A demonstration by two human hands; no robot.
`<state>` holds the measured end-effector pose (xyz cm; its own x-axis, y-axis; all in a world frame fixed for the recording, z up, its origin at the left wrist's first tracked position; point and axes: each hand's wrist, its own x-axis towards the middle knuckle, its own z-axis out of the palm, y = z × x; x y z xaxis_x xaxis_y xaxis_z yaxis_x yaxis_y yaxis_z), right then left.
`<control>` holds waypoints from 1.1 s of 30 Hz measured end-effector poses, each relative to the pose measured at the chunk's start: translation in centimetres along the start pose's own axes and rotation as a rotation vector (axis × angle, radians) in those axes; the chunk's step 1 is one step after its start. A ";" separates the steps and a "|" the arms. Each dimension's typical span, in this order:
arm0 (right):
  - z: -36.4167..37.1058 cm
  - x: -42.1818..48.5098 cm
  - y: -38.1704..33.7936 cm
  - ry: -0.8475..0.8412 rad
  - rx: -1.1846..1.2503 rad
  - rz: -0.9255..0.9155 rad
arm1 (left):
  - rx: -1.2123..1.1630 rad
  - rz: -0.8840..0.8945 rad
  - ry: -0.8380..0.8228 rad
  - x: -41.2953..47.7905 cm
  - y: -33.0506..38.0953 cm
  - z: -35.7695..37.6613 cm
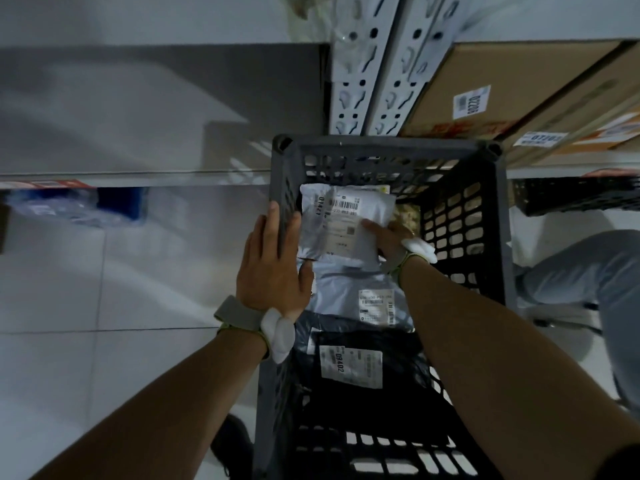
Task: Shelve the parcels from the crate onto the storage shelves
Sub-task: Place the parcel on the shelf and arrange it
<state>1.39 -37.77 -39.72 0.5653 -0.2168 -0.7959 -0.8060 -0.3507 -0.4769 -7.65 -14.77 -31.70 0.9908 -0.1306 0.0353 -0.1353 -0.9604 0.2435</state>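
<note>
A dark grey slatted crate [498, 216] stands on the floor below me, with several parcels inside. My right hand [389, 239] grips the right edge of a small grey parcel [337, 220] marked 01421, held over the crate's far end. My left hand [272, 261] lies over the crate's left rim, with fingers against that parcel's left side. Under it lies a larger grey parcel [360, 292], and nearer me a black parcel [363, 382] labelled 09402. White shelf uprights [367, 71] rise just beyond the crate.
Cardboard boxes [502, 88] with barcode labels fill the shelf at upper right. A grey shelf board [138, 109] spans the upper left, with blue wrapped goods [86, 206] beneath it. A second dark crate [571, 195] sits to the right. White floor tiles [104, 289] lie left.
</note>
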 end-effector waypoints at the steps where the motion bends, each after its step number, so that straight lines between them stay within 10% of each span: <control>1: 0.3 0.3 -0.1 -0.024 0.086 -0.018 | -0.004 -0.010 -0.002 0.1 0.0 -0.1; 13: -5.5 -18.2 -7.8 0.077 -0.141 -0.515 | -0.180 -0.132 -0.520 1.0 1.0 -9.1; 27: -3.1 -54.6 -19.9 0.029 -0.539 -1.126 | -0.956 -0.045 -0.242 -8.1 -4.3 -41.5; 33: 0.5 -65.3 -23.8 0.288 -0.088 -1.296 | -1.312 -0.059 0.133 -12.7 -7.2 -53.9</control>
<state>-16.44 -14.81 23.40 0.9360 0.1365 0.3245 0.3476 -0.5039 -0.7907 -19.34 7.05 18.34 0.9977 0.0006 0.0684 -0.0684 -0.0040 0.9976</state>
